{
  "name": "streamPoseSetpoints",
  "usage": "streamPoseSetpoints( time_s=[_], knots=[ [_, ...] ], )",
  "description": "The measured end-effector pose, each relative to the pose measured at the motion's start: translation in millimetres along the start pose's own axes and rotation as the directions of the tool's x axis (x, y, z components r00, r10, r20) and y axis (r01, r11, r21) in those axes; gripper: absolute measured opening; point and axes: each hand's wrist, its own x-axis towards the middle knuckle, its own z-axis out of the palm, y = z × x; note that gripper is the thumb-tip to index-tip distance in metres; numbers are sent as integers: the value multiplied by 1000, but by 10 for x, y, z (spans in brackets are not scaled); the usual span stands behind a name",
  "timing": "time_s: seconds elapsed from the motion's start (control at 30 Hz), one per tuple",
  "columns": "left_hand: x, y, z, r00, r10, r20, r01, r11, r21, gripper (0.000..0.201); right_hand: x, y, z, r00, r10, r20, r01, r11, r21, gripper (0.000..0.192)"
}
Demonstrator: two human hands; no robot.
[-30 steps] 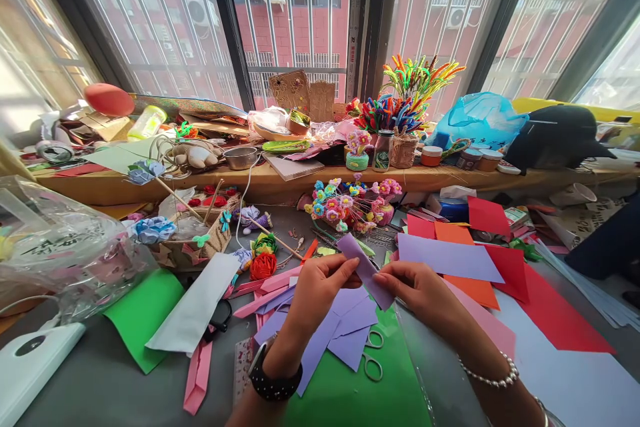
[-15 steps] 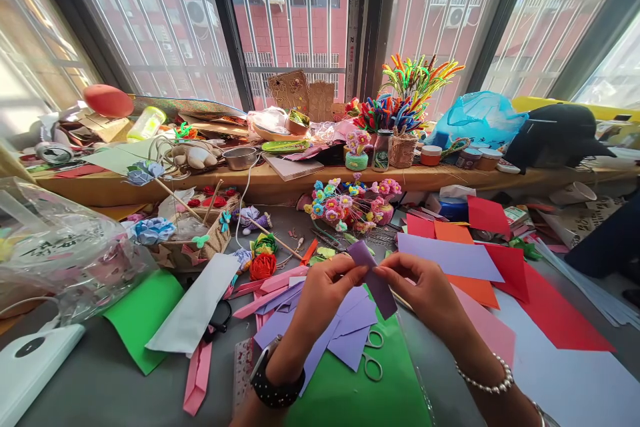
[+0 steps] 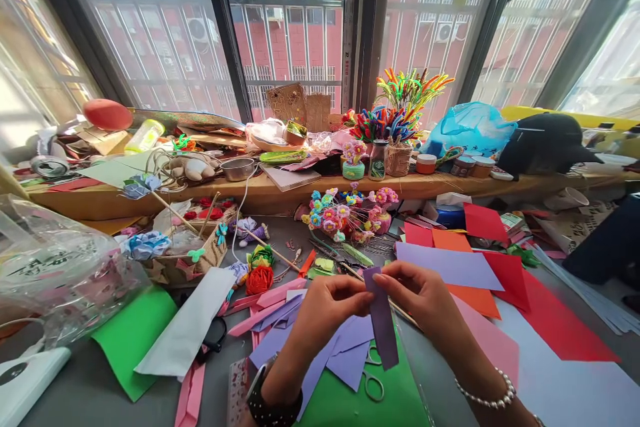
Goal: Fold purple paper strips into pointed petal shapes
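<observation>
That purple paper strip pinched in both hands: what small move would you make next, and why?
Probably press a crease near the top. Both the left hand and the right hand pinch the upper end of the purple strip, fingertips almost meeting, while the rest hangs free over the green sheet and the scissors. That grip suits folding more than cutting.

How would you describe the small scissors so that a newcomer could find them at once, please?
Start at the green sheet nearest the person on the grey table. The scissors lie at its top edge, below both hands and the dangling purple strip; they alone are metal, with looped handles.
</observation>
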Motion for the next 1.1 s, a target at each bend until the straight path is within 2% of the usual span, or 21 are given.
streamPoseSetpoints(
  time_s=[0.17, 0.3, 0.43, 0.57, 0.83, 0.93, 1.1],
  knots=[
    [-13, 17, 10, 1000, -9, -4, 9, 1000, 22, 19, -1, 15, 39, 997, -33, -66, 30, 999, -41, 23],
    [-12, 19, 5, 1000, -23, -5, 23, 999, 37, 20, -8, -6, 48, 992, -73, -100, 59, 989, -134, 24],
    [-11, 27, -16, 999, 8, -49, -5, 998, 62, 18, -4, -20, 43, 991, -103, -83, 80, 966, -247, 25],
    [-34, 78, -39, 994, 35, -106, -26, 996, 81, 18, -13, -48, 37, 993, -115, -19, 103, 941, -323, 24],
    [-74, 119, -21, 989, 38, -144, -31, 998, 52, 15, -52, -70, 43, 993, -114, -34, 101, 960, -262, 23],
    [-80, 105, -29, 990, 87, -112, -68, 984, 166, 16, -51, -70, 44, 993, -118, -13, 109, 951, -291, 20],
    [-107, 115, -42, 974, 224, -13, -201, 894, 400, 16, -70, -107, 37, 984, -170, 56, 177, 883, -435, 15]
  ],
)
